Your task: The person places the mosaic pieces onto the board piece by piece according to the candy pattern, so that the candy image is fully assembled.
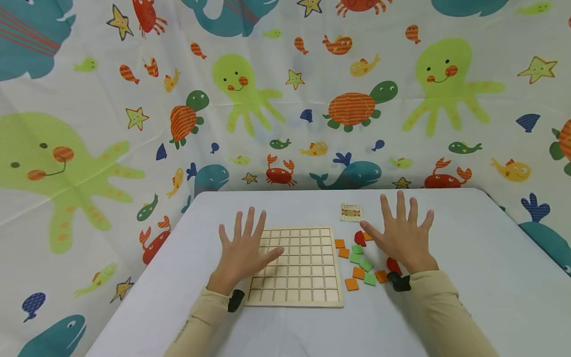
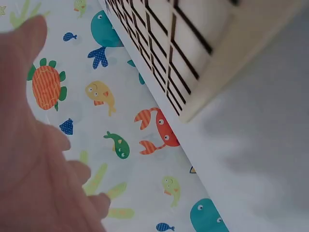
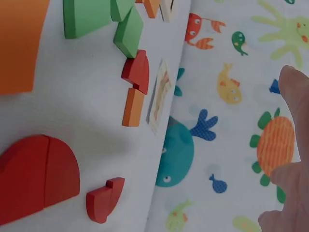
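Note:
My left hand (image 1: 243, 255) is spread flat with fingers straight, over the left side of a wooden grid board (image 1: 308, 267). In the left wrist view, the left hand (image 2: 43, 159) is apart from the raised board rim (image 2: 217, 79). My right hand (image 1: 403, 240), fingers also spread, hovers right of a scatter of small wooden blocks. Near it are red rounded blocks (image 1: 393, 266), an orange square block (image 1: 381, 276) and green square blocks (image 1: 366, 266). The right wrist view shows the right hand (image 3: 294, 188) away from the red blocks (image 3: 63, 171). Both hands hold nothing.
A small card with a printed pattern (image 1: 352, 212) lies behind the blocks. Everything sits on a white table (image 1: 276, 329). A sea-animal print cloth (image 1: 267, 144) hangs behind the table. Dark wrist cameras (image 1: 398, 281) are strapped under the sleeves.

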A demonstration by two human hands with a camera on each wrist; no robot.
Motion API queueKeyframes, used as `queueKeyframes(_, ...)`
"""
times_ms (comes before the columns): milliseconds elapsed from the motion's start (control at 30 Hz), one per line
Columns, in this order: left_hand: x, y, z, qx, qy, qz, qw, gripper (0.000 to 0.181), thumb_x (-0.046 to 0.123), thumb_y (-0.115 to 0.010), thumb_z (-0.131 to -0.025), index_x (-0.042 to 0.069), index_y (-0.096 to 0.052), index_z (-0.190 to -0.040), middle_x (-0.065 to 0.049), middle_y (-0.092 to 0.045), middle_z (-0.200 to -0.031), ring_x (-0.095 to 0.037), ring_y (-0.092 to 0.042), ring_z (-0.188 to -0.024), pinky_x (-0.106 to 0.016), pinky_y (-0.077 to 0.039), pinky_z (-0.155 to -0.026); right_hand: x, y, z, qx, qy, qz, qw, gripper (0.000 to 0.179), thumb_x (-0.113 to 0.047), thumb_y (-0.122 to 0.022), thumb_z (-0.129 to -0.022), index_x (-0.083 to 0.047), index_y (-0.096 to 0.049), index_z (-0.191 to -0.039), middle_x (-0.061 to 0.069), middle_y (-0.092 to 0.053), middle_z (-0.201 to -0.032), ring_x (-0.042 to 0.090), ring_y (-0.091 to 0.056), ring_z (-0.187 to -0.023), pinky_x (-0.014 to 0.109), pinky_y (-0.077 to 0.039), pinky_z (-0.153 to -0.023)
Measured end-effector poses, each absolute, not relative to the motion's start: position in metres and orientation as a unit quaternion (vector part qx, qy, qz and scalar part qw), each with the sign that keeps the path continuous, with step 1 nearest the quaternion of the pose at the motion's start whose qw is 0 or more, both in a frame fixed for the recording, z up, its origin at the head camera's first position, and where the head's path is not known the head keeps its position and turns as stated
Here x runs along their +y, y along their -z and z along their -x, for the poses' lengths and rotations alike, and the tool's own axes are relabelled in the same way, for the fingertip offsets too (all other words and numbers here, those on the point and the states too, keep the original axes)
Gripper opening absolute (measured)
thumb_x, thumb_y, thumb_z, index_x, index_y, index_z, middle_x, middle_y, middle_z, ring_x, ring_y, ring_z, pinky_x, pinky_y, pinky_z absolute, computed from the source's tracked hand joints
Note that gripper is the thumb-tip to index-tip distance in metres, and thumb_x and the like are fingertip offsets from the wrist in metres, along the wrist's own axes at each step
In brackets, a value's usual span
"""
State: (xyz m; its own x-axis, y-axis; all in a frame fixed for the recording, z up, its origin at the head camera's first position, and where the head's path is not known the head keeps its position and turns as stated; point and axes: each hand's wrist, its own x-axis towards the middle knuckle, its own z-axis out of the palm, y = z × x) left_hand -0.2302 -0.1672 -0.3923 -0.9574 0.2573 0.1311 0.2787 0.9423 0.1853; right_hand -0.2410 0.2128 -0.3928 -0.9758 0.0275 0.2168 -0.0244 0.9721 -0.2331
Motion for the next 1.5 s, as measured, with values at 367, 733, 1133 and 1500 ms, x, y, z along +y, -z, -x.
queueKeyframes(367,-0.195,0.404,0.2,-0.979,0.12,0.146,-0.081,0.134,0.075,-0.08,-0.08,-0.002,-0.016,-0.17,-0.022,-0.009,-0.177,-0.05,-0.006,-0.161,-0.083,0.006,-0.115,0.228,0.383,0.248,-0.985,-0.153,-0.027,0.078,0.09,-0.062,-0.054,-0.105,-0.005,-0.023,-0.169,0.037,-0.006,-0.171,0.066,-0.008,-0.151,0.087,0.0,-0.113)
queueKeyframes(733,-0.204,0.41,0.196,-0.962,0.157,0.144,-0.17,0.131,0.068,-0.088,-0.077,0.001,-0.024,-0.169,-0.017,-0.02,-0.176,-0.049,-0.014,-0.16,-0.082,0.002,-0.117,0.252,0.362,0.259,-0.96,-0.255,-0.114,0.006,0.074,-0.042,-0.062,-0.109,-0.001,-0.035,-0.165,0.037,-0.032,-0.164,0.059,-0.032,-0.149,0.076,-0.033,-0.112)
queueKeyframes(1133,-0.212,0.418,0.203,-0.951,0.196,0.156,-0.18,0.135,0.071,-0.088,-0.073,0.003,-0.022,-0.17,-0.015,-0.019,-0.177,-0.045,-0.008,-0.162,-0.082,0.006,-0.116,0.252,0.378,0.277,-0.951,-0.272,-0.144,-0.03,0.045,-0.014,-0.072,-0.103,-0.001,-0.064,-0.145,0.028,-0.066,-0.135,0.05,-0.057,-0.125,0.062,-0.056,-0.099)
queueKeyframes(1500,-0.211,0.418,0.2,-0.957,0.18,0.151,-0.172,0.132,0.065,-0.089,-0.076,0.005,-0.021,-0.171,-0.013,-0.019,-0.178,-0.044,-0.009,-0.162,-0.082,0.002,-0.117,0.244,0.385,0.289,-0.947,-0.273,-0.159,-0.051,0.036,-0.011,-0.074,-0.101,-0.001,-0.071,-0.136,0.02,-0.071,-0.122,0.044,-0.06,-0.118,0.057,-0.057,-0.097)
